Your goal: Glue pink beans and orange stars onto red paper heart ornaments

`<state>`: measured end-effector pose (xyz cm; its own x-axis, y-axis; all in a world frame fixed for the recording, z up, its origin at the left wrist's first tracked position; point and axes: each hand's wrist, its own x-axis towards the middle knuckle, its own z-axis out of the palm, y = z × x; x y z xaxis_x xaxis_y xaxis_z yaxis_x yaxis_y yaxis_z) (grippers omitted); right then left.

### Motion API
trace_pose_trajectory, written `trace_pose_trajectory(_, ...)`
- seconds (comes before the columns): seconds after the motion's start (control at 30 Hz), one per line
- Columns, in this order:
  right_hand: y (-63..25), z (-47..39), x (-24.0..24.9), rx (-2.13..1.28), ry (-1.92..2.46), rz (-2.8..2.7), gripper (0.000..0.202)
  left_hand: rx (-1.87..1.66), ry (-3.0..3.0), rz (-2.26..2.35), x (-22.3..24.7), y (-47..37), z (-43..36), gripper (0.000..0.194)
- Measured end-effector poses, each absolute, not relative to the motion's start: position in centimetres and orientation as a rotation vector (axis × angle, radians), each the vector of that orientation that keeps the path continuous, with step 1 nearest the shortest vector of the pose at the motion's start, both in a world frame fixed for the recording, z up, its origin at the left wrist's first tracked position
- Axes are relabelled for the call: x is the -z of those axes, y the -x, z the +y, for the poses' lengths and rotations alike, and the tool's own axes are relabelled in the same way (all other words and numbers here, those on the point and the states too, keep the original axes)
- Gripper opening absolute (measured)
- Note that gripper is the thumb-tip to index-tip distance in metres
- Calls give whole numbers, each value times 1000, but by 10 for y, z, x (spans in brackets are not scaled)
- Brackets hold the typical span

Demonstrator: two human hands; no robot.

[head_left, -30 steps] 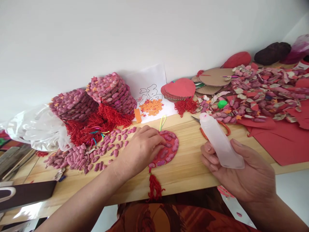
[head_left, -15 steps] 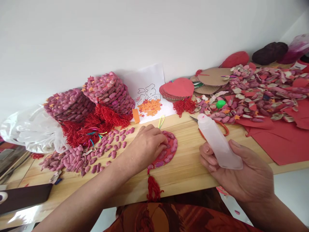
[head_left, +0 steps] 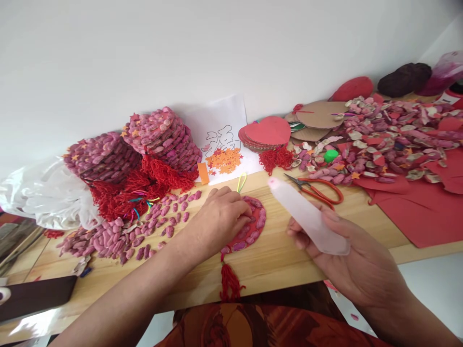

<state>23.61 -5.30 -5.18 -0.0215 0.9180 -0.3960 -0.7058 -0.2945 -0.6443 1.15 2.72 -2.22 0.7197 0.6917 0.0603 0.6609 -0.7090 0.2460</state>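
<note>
A red heart-shaped card [head_left: 257, 206] lies on the wooden table, with pink-dyed peanuts [head_left: 261, 219] along its rim. A yellow loop [head_left: 242, 182] shows at its top and a red tassel [head_left: 231, 282] at its bottom. My left hand [head_left: 224, 212] rests over the card's left part, fingers bent and pinched onto a peanut whose shape they mostly hide. In my right hand [head_left: 356, 255] is a translucent white squeeze bottle [head_left: 307, 214], tilted with its pink-marked tip toward the card. Loose pink peanuts [head_left: 108, 236] are scattered left of my left forearm.
Orange-handled scissors [head_left: 325, 193] lie beyond the bottle. Stacked peanut-covered pieces [head_left: 164, 140] stand back left by a plastic bag [head_left: 47, 193]. Orange stars [head_left: 226, 161] sit on white paper [head_left: 220, 111]. Red hearts [head_left: 269, 132], peanut shells [head_left: 394, 140] and red paper [head_left: 415, 212] fill the right side.
My right hand has turned the bottle, swinging its tip left toward the card and uncovering more of the scissors. My left hand has stayed in place on the card.
</note>
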Motion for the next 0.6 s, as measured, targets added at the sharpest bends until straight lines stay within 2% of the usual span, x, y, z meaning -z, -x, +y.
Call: trace_pose_trajectory(0.6, -219, -47, 54, -1759, 886, -403, 23, -255, -2729, 1070, 25, -10, 26, 12)
